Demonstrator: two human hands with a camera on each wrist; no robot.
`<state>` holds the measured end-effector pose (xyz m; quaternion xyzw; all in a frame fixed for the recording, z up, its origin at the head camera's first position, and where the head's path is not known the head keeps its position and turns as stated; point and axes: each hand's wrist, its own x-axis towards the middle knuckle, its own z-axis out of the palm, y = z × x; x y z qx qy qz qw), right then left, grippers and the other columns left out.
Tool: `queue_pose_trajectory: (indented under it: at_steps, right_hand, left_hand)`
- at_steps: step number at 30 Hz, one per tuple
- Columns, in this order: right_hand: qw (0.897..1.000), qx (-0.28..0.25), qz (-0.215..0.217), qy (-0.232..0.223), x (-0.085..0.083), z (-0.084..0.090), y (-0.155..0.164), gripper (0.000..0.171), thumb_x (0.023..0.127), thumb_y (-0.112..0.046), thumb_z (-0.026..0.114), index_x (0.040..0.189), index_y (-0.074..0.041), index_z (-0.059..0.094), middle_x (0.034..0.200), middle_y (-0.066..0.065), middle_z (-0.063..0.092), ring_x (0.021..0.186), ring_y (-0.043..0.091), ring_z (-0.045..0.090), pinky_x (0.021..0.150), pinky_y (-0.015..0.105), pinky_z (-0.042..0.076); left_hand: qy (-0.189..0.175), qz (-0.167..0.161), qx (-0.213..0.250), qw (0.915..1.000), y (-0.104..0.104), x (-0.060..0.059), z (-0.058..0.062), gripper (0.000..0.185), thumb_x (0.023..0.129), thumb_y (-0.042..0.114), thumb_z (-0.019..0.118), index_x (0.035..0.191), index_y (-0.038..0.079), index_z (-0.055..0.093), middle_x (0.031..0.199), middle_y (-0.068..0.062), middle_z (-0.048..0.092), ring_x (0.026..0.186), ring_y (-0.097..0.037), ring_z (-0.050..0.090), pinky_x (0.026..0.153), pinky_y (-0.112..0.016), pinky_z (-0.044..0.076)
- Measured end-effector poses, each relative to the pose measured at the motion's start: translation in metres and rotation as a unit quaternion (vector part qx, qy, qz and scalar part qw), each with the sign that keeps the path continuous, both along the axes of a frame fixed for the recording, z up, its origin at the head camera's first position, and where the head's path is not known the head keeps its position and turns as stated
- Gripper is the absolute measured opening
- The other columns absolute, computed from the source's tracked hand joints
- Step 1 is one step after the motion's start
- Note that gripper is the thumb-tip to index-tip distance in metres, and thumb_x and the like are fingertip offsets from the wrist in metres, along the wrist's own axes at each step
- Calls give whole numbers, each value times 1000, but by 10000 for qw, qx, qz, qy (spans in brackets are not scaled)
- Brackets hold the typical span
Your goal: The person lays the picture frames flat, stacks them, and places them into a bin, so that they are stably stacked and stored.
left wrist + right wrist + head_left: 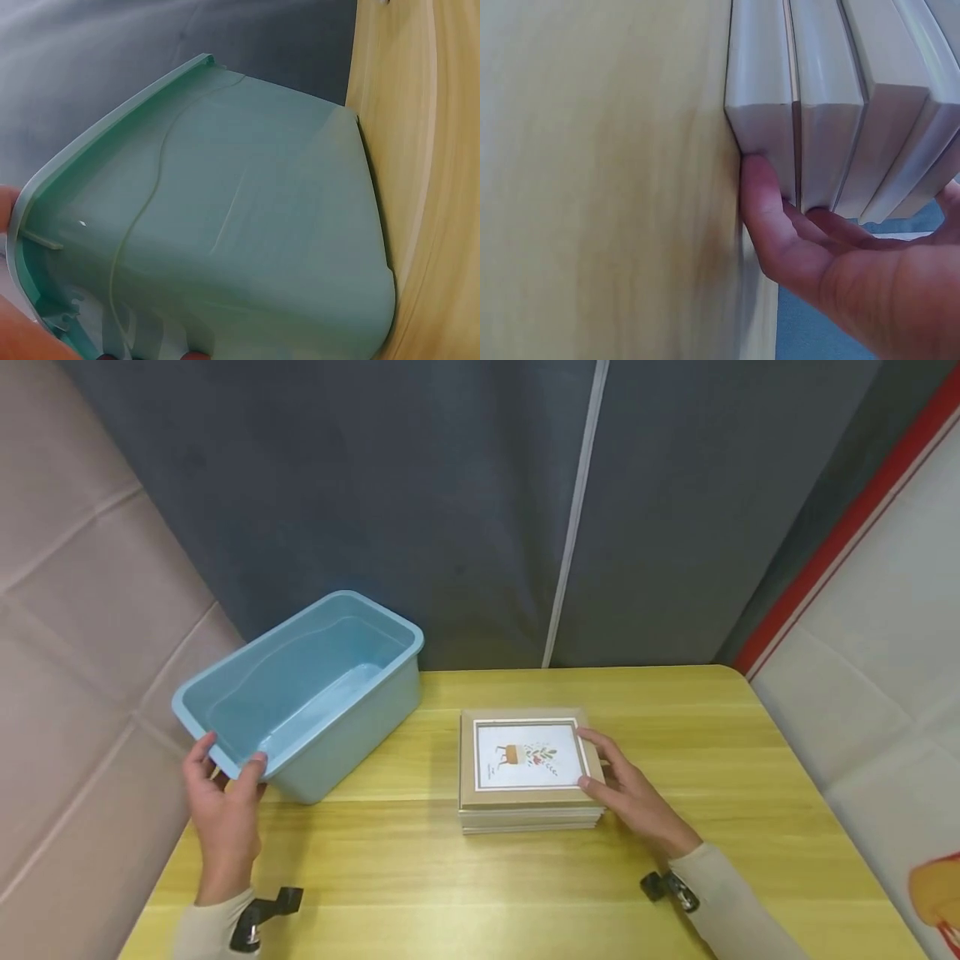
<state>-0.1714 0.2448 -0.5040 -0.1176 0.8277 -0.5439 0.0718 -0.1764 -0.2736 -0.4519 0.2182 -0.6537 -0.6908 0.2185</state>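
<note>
A light blue plastic bin (352,727) stands at an angle on the left of the table, its inside bare. My left hand (221,827) grips the rim at its near corner, thumb over the rim; the left wrist view shows the bin's side wall (247,202) with fingertips at the picture's bottom. To the right lies a stack of picture frames (528,821). The uppermost frame (468,768) holds a print of a plant in a legged pot. My right hand (637,793) rests against the stack's right side, fingers touching the frames' edges (761,124).
The yellow wood-grain table (390,877) ends at a dark grey curtain (375,485) behind. Pale padded wall panels (67,652) rise at the left, and a white panel with a red border (847,527) stands at the right. Each wrist carries a small black camera mount.
</note>
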Motion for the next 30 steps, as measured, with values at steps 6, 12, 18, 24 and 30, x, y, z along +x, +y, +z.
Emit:
queue_pose_trajectory:
  at_steps: [6,12,18,24,30]
  right_hand:
    - [10000,-33,49,73,1,1,2,67,108,-22,61,166,-30,29,151,28,46,131,49,56,101,52,51]
    - [9999,4,41,168,0,2,5,67,107,-20,61,166,-29,30,152,30,46,131,51,56,101,53,52]
    - [9999,53,34,128,0,2,5,67,107,-21,62,165,-29,31,156,29,44,134,54,54,103,54,51]
    - [9999,-5,89,132,-1,4,5,67,106,-20,63,165,-28,31,154,29,45,133,55,55,102,55,54]
    - [9999,-26,79,90,-2,4,5,67,106,-21,64,164,-28,32,155,29,43,135,57,52,102,60,54]
  left_hand:
    - [73,-275,-192,9994,19,5,-3,72,96,7,73,157,27,40,148,-1,39,118,-14,48,74,-10,56]
    - [-28,-583,-450,9973,40,6,-5,74,97,10,72,160,26,36,156,-6,36,128,-18,44,80,-7,53]
    - [-203,-929,-801,9922,59,10,-6,76,100,17,71,163,27,30,167,-8,29,144,-33,35,86,-5,46]
    - [-175,-1092,-937,9894,82,15,-3,75,102,21,68,164,25,25,167,-4,24,144,-31,33,93,-14,43]
    - [-267,-1276,-1205,9841,93,22,-2,79,103,27,68,165,24,20,170,-4,17,148,-31,29,104,-33,41]
